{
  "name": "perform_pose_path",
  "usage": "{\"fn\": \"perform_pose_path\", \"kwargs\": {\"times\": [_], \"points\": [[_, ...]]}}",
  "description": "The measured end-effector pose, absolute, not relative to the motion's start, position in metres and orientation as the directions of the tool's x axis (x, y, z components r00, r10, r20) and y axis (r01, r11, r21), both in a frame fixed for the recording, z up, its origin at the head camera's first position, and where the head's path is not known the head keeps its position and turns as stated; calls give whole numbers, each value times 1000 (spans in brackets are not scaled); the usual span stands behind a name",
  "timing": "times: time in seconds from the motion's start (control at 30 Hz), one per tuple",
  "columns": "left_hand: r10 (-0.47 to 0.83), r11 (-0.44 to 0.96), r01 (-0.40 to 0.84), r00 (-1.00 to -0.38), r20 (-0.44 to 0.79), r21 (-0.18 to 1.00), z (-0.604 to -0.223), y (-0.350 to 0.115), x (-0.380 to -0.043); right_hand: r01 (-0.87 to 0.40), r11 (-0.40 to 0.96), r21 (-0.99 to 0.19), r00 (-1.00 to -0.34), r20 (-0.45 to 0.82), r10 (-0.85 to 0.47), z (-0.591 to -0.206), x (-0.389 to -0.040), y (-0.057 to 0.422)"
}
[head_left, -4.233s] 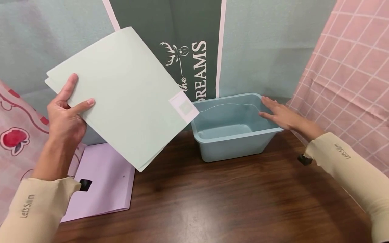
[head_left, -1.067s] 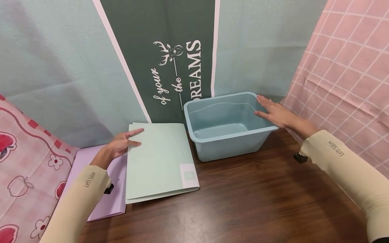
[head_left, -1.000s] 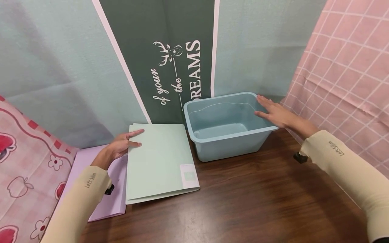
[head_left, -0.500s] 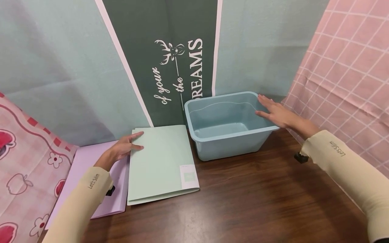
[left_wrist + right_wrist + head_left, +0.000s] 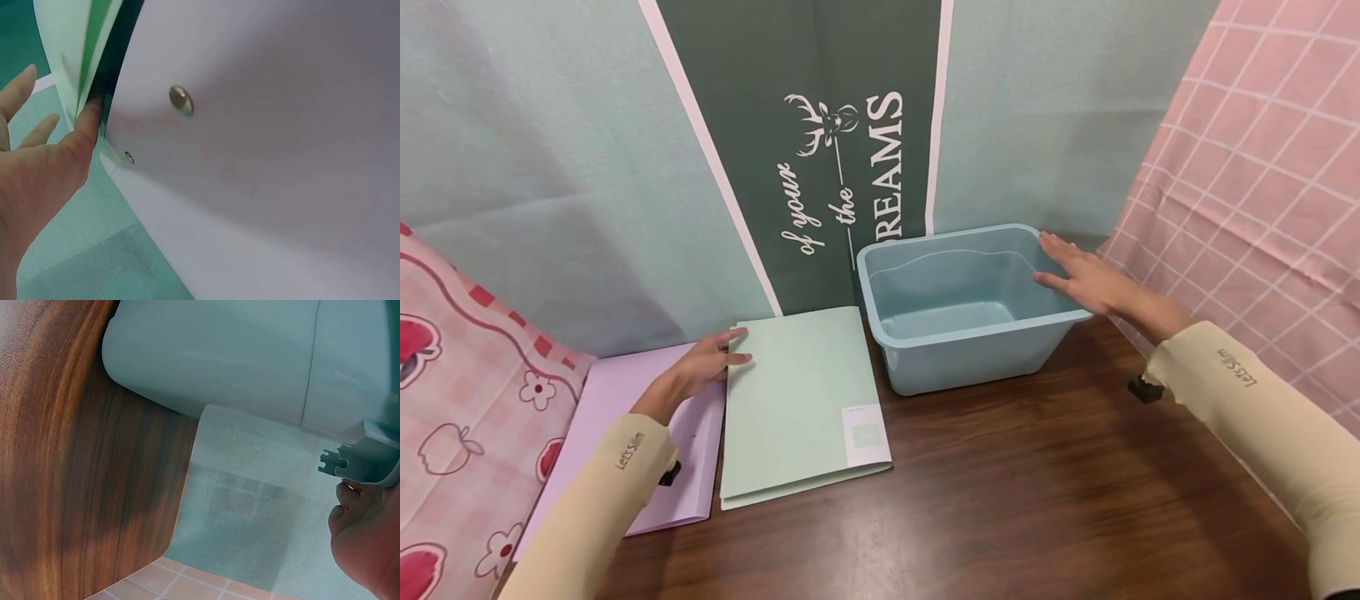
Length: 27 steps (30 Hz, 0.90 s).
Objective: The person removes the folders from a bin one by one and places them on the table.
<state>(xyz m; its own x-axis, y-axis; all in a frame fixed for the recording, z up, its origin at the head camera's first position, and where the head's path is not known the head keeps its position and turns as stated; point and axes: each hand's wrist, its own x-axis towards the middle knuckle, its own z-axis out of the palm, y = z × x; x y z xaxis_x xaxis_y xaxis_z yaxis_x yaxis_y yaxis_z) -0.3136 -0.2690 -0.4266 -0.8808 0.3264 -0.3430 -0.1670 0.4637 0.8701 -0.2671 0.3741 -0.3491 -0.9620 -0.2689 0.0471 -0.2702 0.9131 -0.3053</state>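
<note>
A pale green folder [image 5: 797, 392] with a white label [image 5: 865, 435] near its front right corner lies left of the light blue plastic bin [image 5: 977, 362]. My left hand [image 5: 700, 367] pinches its left edge, two digits on top and, in the left wrist view, a finger [image 5: 89, 122] tucked beneath. Under my left forearm is a purple folder [image 5: 625, 392], whose metal rivet [image 5: 181, 100] shows up close. My right hand [image 5: 1086, 279] grips the bin's right rim; in the right wrist view its fingers [image 5: 349, 515] curl below the rim, outside the bin. Nothing lies in the bin.
Dark brown wood tabletop [image 5: 1000, 483] spreads in front of the bin and folders. A grey-green printed curtain [image 5: 805, 183] hangs close behind them. Pink cloths stand at both sides, a checked one [image 5: 1262, 183] on the right and a fruit-patterned one [image 5: 467, 400] on the left.
My left hand has brought the green folder down from mid-air onto the table beside the bin, then shifted it slightly right. The right hand has stayed on the bin's rim.
</note>
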Motion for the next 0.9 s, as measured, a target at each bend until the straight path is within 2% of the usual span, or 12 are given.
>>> {"fn": "perform_pose_path", "kwargs": {"times": [0.53, 0.9], "points": [[383, 440, -174, -851, -359, 881, -415, -271, -306, -286, 909, -304, -957, 45, -286, -348, -270, 372], [419, 430, -83, -864, -280, 899, -398, -271, -304, -273, 924, -267, -961, 28, -276, -340, -267, 376]]}}
